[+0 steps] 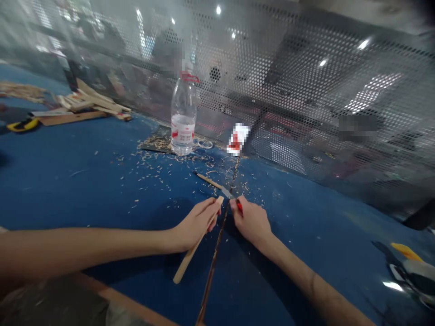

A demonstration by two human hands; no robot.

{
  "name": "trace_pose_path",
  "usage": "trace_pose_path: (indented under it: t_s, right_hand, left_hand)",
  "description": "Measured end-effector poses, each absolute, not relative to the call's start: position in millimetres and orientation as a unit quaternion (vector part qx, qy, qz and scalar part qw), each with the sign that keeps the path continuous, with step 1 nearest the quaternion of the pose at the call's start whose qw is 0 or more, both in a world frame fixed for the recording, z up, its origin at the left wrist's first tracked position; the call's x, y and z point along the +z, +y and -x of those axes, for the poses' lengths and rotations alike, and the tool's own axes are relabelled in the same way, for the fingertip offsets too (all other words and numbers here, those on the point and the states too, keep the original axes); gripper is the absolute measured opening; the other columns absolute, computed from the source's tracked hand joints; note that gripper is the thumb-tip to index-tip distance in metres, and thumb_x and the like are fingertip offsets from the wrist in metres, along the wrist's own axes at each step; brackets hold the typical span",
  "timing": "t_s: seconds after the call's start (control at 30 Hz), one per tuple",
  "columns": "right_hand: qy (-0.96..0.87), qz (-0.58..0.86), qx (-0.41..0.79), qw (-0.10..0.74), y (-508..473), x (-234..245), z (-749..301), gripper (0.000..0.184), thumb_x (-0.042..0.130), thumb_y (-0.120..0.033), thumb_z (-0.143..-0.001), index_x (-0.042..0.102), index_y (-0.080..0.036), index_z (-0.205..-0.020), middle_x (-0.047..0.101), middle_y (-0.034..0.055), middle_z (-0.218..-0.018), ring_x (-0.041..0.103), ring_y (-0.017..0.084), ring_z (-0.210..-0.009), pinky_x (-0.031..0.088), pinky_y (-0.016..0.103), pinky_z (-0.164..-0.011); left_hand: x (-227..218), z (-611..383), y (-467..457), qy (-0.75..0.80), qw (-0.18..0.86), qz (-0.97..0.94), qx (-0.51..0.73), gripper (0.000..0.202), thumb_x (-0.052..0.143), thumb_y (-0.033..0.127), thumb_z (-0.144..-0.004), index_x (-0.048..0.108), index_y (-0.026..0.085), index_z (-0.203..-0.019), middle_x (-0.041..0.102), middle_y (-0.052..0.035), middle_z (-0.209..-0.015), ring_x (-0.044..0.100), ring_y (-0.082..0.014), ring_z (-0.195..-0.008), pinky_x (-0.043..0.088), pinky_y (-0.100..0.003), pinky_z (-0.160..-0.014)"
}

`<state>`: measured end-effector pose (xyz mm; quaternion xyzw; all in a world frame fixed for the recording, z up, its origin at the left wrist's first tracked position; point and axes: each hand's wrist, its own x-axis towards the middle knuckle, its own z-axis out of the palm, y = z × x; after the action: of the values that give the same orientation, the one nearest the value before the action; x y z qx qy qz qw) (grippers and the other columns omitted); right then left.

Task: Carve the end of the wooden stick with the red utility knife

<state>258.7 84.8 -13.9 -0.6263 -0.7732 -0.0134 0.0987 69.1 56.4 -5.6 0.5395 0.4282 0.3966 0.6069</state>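
A pale wooden stick is gripped in my left hand, whose fingers wrap round its upper part. Its long lower end slants down toward me, and a short cut end shows above the thumb. Closed as well, my right hand holds a red-handled knife. The knife's grey blade points up and left, close to the stick's top end; I cannot tell whether they touch. Just past the blade lies a thin wooden rod with a dark tip, perhaps a brush or pencil. My right fingers hide most of the knife handle.
Wood shavings litter the blue table. A water bottle stands near the perforated metal screen. To the left are wooden pieces and a yellow-black tool. A seam runs between tabletops.
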Motion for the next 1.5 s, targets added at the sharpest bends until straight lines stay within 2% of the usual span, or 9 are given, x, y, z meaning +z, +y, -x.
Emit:
trace_pose_path:
  t_s: [0.2, 0.3, 0.37, 0.57, 0.77, 0.97, 1.23, 1.5]
  right_hand:
    - [-0.791, 0.589, 0.077, 0.146, 86.8, 1.0, -266.3, 0.043, 0.021, -0.04, -0.111, 0.046, -0.029, -0.077, 0.065, 0.0001, -0.066, 0.063, 0.018, -0.062, 0.04, 0.028, -0.06]
    - [-0.821, 0.509, 0.176, 0.19, 69.7, 4.1, -259.2, 0.037, 0.027, -0.045, -0.108, 0.042, -0.031, -0.077, 0.06, -0.0024, -0.059, 0.056, 0.019, -0.051, 0.038, 0.031, -0.053]
    - [-0.835, 0.479, 0.195, 0.188, 59.6, 3.3, -253.6, 0.032, 0.03, -0.044, -0.108, 0.041, -0.033, -0.08, 0.061, -0.0025, -0.058, 0.056, 0.02, -0.049, 0.037, 0.034, -0.052]
    - [-0.863, 0.434, 0.149, 0.212, 57.4, -2.5, -251.6, 0.03, 0.034, -0.04, -0.108, 0.037, -0.032, -0.08, 0.056, -0.0064, -0.055, 0.054, 0.019, -0.043, 0.032, 0.033, -0.046]
    - [-0.865, 0.418, 0.137, 0.241, 58.1, -3.2, -254.9, 0.031, 0.038, -0.039, -0.107, 0.036, -0.031, -0.078, 0.055, -0.0073, -0.056, 0.052, 0.016, -0.042, 0.032, 0.032, -0.046]
    - [-0.857, 0.443, 0.154, 0.214, 61.7, -0.7, -256.7, 0.032, 0.035, -0.042, -0.108, 0.037, -0.033, -0.078, 0.057, -0.0037, -0.056, 0.054, 0.019, -0.045, 0.034, 0.035, -0.048]
    - [-0.873, 0.437, 0.1, 0.194, 65.4, -4.4, -261.2, 0.033, 0.035, -0.038, -0.11, 0.046, -0.028, -0.079, 0.06, -0.0052, -0.057, 0.056, 0.014, -0.046, 0.029, 0.029, -0.05]
    - [-0.876, 0.427, 0.053, 0.219, 72.2, -10.9, -264.8, 0.036, 0.041, -0.039, -0.108, 0.043, -0.028, -0.074, 0.055, -0.0061, -0.052, 0.049, 0.012, -0.042, 0.025, 0.029, -0.048]
  left_hand:
    - [-17.3, -63.4, 55.6, 0.399, 0.632, -0.556, 0.365, 0.037, 0.046, 0.054, -0.102, 0.048, 0.023, -0.083, 0.045, 0.0068, -0.055, 0.039, -0.0128, -0.053, 0.034, -0.03, -0.056]
    - [-21.0, -59.5, 56.1, 0.393, 0.647, -0.548, 0.356, 0.039, 0.046, 0.058, -0.102, 0.05, 0.022, -0.086, 0.046, 0.0063, -0.06, 0.038, -0.0129, -0.055, 0.033, -0.03, -0.056]
    - [-22.1, -59.4, 56.3, 0.394, 0.652, -0.542, 0.354, 0.042, 0.048, 0.062, -0.1, 0.052, 0.022, -0.087, 0.045, 0.0061, -0.06, 0.038, -0.0133, -0.055, 0.032, -0.03, -0.054]
    - [-16.4, -63.7, 55.0, 0.383, 0.707, -0.465, 0.371, 0.052, 0.063, 0.073, -0.086, 0.05, 0.023, -0.082, 0.037, 0.009, -0.057, 0.029, -0.0114, -0.051, 0.027, -0.028, -0.05]
    - [-20.0, -63.0, 54.7, 0.375, 0.698, -0.48, 0.377, 0.052, 0.061, 0.073, -0.09, 0.051, 0.022, -0.081, 0.038, 0.0081, -0.055, 0.031, -0.0111, -0.051, 0.028, -0.027, -0.049]
    - [-17.0, -63.5, 59.4, 0.355, 0.698, -0.49, 0.382, 0.053, 0.062, 0.073, -0.091, 0.052, 0.021, -0.084, 0.038, 0.0085, -0.059, 0.03, -0.0099, -0.051, 0.027, -0.026, -0.048]
    - [-18.0, -63.2, 59.9, 0.367, 0.684, -0.506, 0.377, 0.055, 0.058, 0.075, -0.091, 0.054, 0.021, -0.089, 0.036, 0.0106, -0.054, 0.027, -0.0098, -0.047, 0.027, -0.026, -0.047]
    - [-14.8, -63.1, 56.8, 0.414, 0.671, -0.498, 0.362, 0.057, 0.057, 0.078, -0.088, 0.055, 0.021, -0.086, 0.039, 0.0086, -0.048, 0.029, -0.0104, -0.045, 0.026, -0.027, -0.047]
